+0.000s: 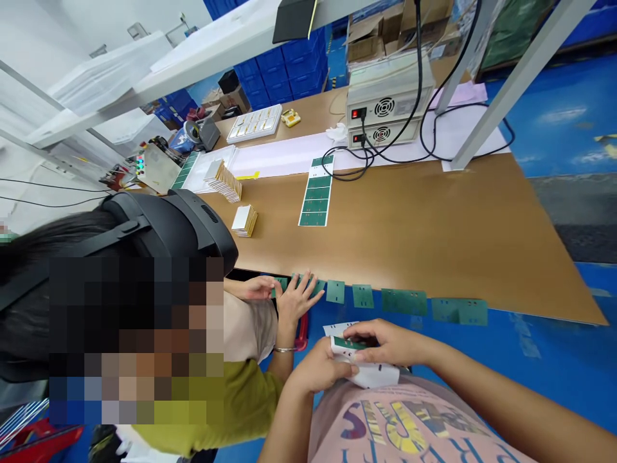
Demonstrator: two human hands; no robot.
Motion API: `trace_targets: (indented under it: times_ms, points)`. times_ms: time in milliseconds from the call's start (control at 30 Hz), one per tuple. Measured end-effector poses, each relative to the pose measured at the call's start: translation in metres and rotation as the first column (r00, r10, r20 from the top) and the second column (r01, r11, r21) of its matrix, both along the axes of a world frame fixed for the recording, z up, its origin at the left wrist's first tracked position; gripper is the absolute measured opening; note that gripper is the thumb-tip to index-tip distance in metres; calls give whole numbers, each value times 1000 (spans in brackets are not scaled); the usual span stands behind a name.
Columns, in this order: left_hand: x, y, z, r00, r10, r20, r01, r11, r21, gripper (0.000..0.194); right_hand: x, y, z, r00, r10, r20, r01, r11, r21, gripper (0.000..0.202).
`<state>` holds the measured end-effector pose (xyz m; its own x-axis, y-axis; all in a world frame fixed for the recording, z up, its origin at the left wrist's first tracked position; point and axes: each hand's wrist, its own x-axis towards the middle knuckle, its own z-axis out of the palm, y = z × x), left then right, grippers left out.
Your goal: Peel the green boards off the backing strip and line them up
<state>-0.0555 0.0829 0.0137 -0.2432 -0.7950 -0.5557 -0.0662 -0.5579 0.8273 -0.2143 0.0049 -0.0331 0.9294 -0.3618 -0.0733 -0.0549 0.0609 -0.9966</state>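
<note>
Close to my body, over my lap, both hands are on a white backing sheet [380,375] with green labels. My left hand [319,365] grips its left end, thumb on top and fingers bent beneath. From the right, my right hand [388,341] reaches over the sheet, fingers curled at a green label [348,343]; the exact fingertip contact is partly hidden. Just beyond, a row of green labels hangs along the table's front edge, among them a single label [363,296] and a wider one [403,301].
A co-worker in a headset [178,222] sits close on my left, hands [295,299] at the table edge. On the brown table [409,218] lie a green label strip [316,193], stacks of white pieces [245,220], power units [383,106] and looped black cables [354,172]. A white post [520,83] stands right.
</note>
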Motion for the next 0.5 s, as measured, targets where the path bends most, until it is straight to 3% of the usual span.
trace_targets:
  times_ms: [167,300,400,500]
  points:
    - [6,-1,-2,997,-78,-22,78,997,21,28,0,-7,-3,999,43,25,-46,991,128,52]
    - [13,-2,-6,996,-23,-86,30,996,82,30,5,-13,4,999,25,37,-35,958,285,49]
    - [16,-4,-6,992,14,-122,2,991,132,36,3,-16,6,996,69,64,-91,869,486,55]
    - [19,-6,-6,987,32,-160,-5,987,163,41,-1,-22,2,948,219,231,-317,710,628,78]
